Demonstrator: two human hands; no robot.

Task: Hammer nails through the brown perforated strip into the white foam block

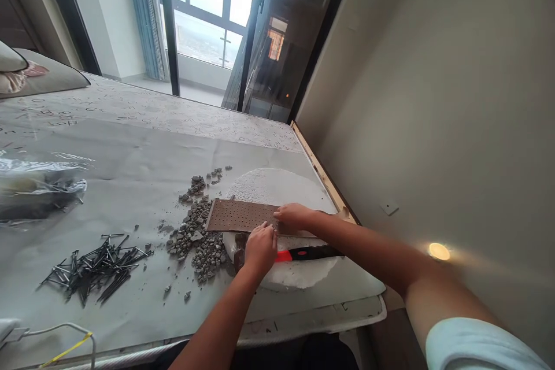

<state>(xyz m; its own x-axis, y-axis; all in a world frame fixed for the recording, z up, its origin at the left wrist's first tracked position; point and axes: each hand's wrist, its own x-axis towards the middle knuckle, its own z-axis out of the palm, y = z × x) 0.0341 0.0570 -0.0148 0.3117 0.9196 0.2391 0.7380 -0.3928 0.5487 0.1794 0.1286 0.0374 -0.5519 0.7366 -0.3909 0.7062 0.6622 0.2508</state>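
Note:
A brown perforated board (240, 215) lies on a white round slab (277, 185). My left hand (260, 248) is closed in a pinch at the board's near right edge, seemingly on a small nail (274, 224). My right hand (295, 217) rests on the board's right end, fingers curled down and touching the left hand's fingertips. A hammer with a red and black handle (303, 254) lies on the slab just under my hands, its head hidden behind my left hand.
Grey rubble (197, 237) is heaped left of the board. A pile of dark nails (97, 266) lies farther left on the paper-covered table (130, 156). A clear plastic bag (34, 185) sits at the left edge. A wall runs along the right.

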